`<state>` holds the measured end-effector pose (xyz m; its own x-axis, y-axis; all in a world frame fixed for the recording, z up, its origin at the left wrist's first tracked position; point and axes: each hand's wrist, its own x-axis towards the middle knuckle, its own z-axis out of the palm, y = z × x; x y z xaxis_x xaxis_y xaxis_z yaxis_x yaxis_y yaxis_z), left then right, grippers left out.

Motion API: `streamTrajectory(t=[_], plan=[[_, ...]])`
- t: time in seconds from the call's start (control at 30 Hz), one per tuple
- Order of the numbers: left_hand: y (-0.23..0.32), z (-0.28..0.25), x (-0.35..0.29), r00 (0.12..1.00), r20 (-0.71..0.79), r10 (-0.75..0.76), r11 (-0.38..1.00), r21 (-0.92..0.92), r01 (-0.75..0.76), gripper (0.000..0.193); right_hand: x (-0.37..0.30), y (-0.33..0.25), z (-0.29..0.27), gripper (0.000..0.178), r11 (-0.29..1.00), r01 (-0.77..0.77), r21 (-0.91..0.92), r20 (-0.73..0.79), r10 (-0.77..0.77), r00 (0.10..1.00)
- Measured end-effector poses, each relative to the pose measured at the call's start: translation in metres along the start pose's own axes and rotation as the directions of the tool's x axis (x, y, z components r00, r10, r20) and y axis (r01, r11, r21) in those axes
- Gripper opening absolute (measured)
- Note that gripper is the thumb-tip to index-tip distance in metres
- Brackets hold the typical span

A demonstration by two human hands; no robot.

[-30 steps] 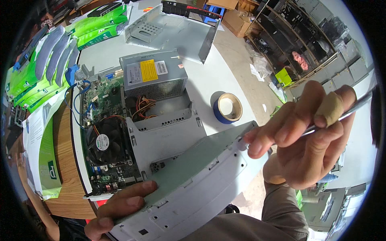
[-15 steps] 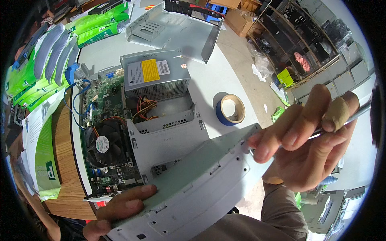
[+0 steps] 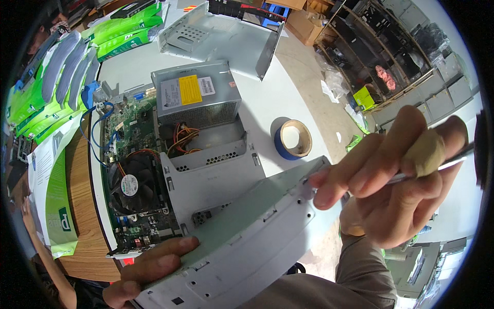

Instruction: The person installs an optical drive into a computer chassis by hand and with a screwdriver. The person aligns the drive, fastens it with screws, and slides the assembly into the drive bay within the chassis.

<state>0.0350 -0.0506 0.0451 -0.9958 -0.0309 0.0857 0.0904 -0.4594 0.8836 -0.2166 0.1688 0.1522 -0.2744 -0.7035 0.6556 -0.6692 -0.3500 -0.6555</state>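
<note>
1. At the far left, packs of paper in green wrappers [image 3: 38, 98] are heaped, and a co-worker's bare forearm [image 3: 51, 262] shows below them.
2. Next to these, a green-and-white wrapper [image 3: 57, 206] lies along the wood-grain part of the table [image 3: 85, 221].
3. A green circuit board [image 3: 135, 121] sits on the left side of an uncovered computer case, a blue cable [image 3: 94, 141] looping at its edge and a black fan [image 3: 146, 190] mounted on its nearer half.
4. The left hand [image 3: 154, 265] grips the near left end of a silver metal box [image 3: 247, 242], fingers over its upper edge.
5. A grey power supply [image 3: 198, 95] with white and yellow labels stands at the back of the case, orange wires [image 3: 184, 138] in front of it; a metal cover [image 3: 231, 49] lies beyond.
6. The silver box is held tilted between both hands, in front of the case and partly hiding it.
7. A tape roll [image 3: 293, 140] rests on the table, just beyond the box.
8. The right hand [image 3: 393, 213], a tan sleeve on one finger, grips a thin metal rod [image 3: 454, 161] at the box's right end; the fingers hide the rod's tip.
</note>
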Motion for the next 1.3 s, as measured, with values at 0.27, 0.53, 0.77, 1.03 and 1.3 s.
streamTrajectory(t=[0.27, 0.53, 0.77, 1.03, 1.3], plan=[[-0.006, -0.002, 0.004, 0.981, 0.020, 0.191, 0.972, 0.136, -0.192, 0.085, 0.002, -0.001, 0.004, 0.017, 0.996, 0.042, -0.078, 0.046, -0.039, 0.998], [-0.023, 0.014, 0.033, 0.694, 0.108, 0.711, 0.552, 0.525, -0.648, 0.083, -0.007, 0.010, 0.016, 0.022, 0.987, 0.156, 0.022, -0.061, -0.155, 0.986], [-0.037, 0.022, 0.052, 0.382, 0.189, 0.904, 0.171, 0.660, -0.731, 0.081, -0.024, 0.008, 0.040, 0.031, 0.984, 0.118, -0.135, -0.256, -0.150, 0.955], [-0.038, 0.031, 0.055, 0.292, 0.081, 0.953, 0.155, 0.696, -0.701, 0.076, -0.027, 0.020, 0.048, 0.019, 0.966, 0.251, -0.064, -0.404, -0.255, 0.878], [-0.014, 0.006, 0.036, 0.491, 0.299, 0.818, 0.201, 0.651, -0.732, 0.097, -0.016, 0.017, 0.045, 0.023, 0.963, 0.222, 0.153, -0.509, -0.116, 0.853]])
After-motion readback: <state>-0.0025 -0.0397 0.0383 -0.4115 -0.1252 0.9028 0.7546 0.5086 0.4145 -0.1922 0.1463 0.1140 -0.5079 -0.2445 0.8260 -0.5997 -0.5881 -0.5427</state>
